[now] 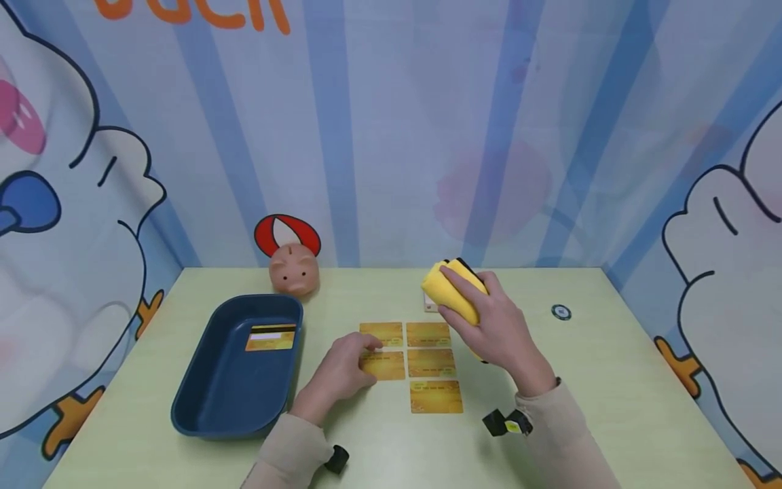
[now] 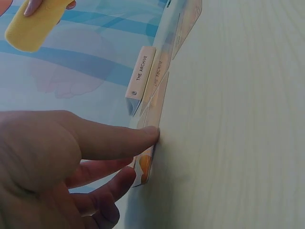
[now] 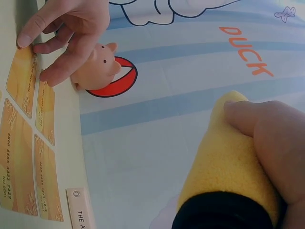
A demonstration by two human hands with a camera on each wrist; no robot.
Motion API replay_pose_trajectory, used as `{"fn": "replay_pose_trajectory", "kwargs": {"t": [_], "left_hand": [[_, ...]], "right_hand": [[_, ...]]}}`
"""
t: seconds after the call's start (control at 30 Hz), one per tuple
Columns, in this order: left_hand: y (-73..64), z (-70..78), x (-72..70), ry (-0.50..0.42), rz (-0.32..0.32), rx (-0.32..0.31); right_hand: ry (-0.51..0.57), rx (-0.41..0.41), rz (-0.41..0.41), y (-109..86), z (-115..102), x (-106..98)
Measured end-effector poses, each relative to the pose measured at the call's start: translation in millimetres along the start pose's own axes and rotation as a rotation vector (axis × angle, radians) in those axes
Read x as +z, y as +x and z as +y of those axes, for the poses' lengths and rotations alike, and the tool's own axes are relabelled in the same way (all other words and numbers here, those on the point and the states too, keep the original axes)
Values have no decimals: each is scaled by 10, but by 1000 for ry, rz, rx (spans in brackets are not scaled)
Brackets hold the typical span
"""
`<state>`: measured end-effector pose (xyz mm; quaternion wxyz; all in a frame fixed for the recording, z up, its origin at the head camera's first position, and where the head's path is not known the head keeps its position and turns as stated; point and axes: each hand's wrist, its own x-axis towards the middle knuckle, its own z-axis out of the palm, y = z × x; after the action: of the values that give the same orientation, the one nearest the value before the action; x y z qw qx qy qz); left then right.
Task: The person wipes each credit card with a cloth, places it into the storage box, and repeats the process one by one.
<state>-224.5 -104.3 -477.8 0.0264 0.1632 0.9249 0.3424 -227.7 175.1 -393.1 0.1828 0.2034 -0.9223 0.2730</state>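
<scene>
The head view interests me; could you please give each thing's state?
Five gold rectangular cards: flat, left hand touching.
Dark blue plastic tray: upright, holding one gold card.
Pink piggy bank: standing.
Yellow fuzzy object: raised, gripped by right hand.
Round dark chip: flat.
Pink rectangular block: flat, partly hidden.

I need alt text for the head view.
A left hand touches gold bank cards on a pale table; the right hand grips a yellow cloth. A blue tray holds another card; behind it stands a piggy bank.
</scene>
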Motion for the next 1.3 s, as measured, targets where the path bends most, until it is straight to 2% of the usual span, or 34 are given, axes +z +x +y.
{"fn": "replay_pose_trajectory", "kwargs": {"t": [0.3, 0.4, 0.63, 0.87, 1.1, 1.2, 1.3], "left_hand": [[-2, -19, 27, 8, -28, -1], [-8, -21, 38, 22, -39, 6], [-22, -14, 52, 80, -62, -23], [-14, 7, 44, 162, -37, -33], [-40, 70, -6, 281, -15, -50], [-54, 75, -20, 289, -13, -36], [-58, 67, -41, 267, -3, 6]], "right_hand": [[7, 2, -4, 8, 6, 10], [4, -3, -2, 11, 7, 17], [0, -12, -4, 0, 2, 35], [3, -27, 5, 6, -8, 38], [16, -18, -1, 12, -10, 26], [16, -16, -5, 13, -16, 27], [13, -17, -8, 9, -19, 32]]}}
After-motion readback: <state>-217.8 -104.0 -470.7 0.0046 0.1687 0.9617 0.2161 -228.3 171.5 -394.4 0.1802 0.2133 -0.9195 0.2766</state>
